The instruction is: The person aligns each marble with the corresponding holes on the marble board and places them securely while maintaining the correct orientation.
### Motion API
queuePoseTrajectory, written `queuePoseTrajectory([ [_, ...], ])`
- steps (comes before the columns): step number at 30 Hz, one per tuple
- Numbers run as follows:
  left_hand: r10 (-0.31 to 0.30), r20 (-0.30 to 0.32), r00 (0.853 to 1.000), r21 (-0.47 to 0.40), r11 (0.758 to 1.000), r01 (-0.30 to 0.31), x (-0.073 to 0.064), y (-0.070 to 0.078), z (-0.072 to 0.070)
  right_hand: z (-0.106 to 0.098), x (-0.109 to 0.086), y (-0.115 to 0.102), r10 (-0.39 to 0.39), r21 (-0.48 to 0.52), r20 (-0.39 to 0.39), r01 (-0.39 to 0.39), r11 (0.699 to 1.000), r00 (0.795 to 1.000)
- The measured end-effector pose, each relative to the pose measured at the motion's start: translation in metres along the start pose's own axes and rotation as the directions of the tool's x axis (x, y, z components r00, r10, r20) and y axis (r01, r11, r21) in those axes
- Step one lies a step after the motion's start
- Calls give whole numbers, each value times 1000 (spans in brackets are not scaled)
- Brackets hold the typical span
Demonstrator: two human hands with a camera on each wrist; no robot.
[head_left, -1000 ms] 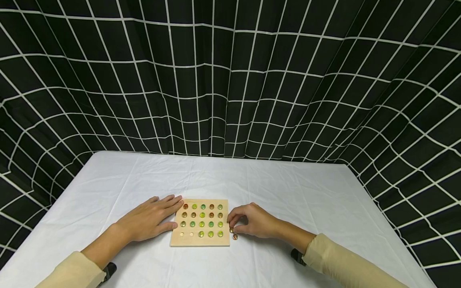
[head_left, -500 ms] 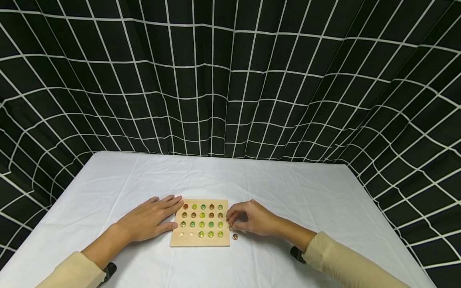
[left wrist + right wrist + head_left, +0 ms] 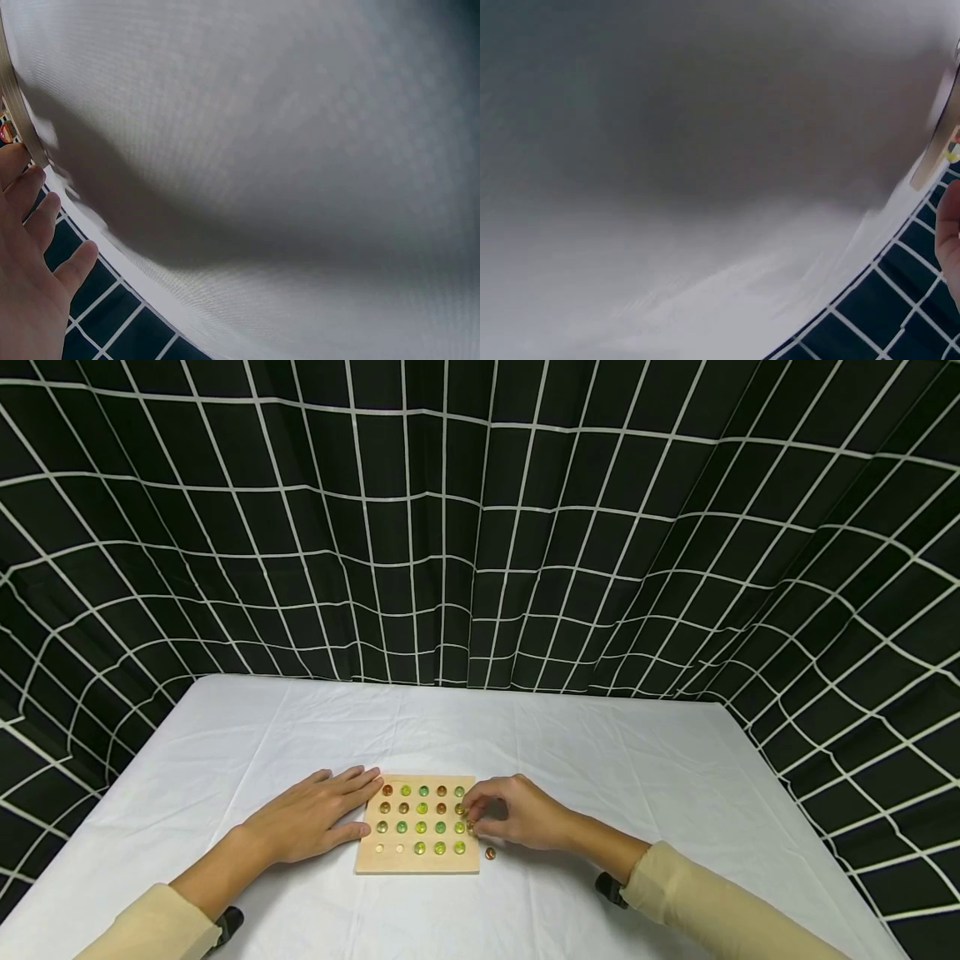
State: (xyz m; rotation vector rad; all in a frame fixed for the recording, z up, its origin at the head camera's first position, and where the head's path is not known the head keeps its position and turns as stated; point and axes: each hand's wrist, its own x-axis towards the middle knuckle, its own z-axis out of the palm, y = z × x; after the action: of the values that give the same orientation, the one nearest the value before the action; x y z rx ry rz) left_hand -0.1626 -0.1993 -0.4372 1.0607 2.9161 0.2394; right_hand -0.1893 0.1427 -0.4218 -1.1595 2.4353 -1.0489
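Observation:
A pale wooden board (image 3: 416,865) lies on the table with rows of glass marbles (image 3: 422,808) in green, yellow-green and brown. Two pale hollows (image 3: 389,848) show at the left of its nearest row. My left hand (image 3: 318,814) rests along the board's left edge, fingers stretched out; the left wrist view also shows this hand (image 3: 34,247). Over the right edge, my right hand (image 3: 521,814) pinches a brownish marble (image 3: 470,827) between thumb and fingers. One brown marble (image 3: 491,853) lies on the cloth just right of the board. Only a sliver of my right hand (image 3: 949,244) appears in the right wrist view.
White cloth (image 3: 600,752) with light creases covers the table. Behind and at both sides hangs a black curtain (image 3: 450,527) with a white grid.
My right hand has picked up one of the two loose marbles from the cloth and moved slightly left, over the board's right edge. The left hand has stayed put.

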Motion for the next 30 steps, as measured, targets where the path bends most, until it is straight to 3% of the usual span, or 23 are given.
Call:
queuePoseTrajectory([
  [30,-1,4,1000,-4,1000,1,1,0,-1,25,32,-25,-102,5,-1,102,995,995],
])
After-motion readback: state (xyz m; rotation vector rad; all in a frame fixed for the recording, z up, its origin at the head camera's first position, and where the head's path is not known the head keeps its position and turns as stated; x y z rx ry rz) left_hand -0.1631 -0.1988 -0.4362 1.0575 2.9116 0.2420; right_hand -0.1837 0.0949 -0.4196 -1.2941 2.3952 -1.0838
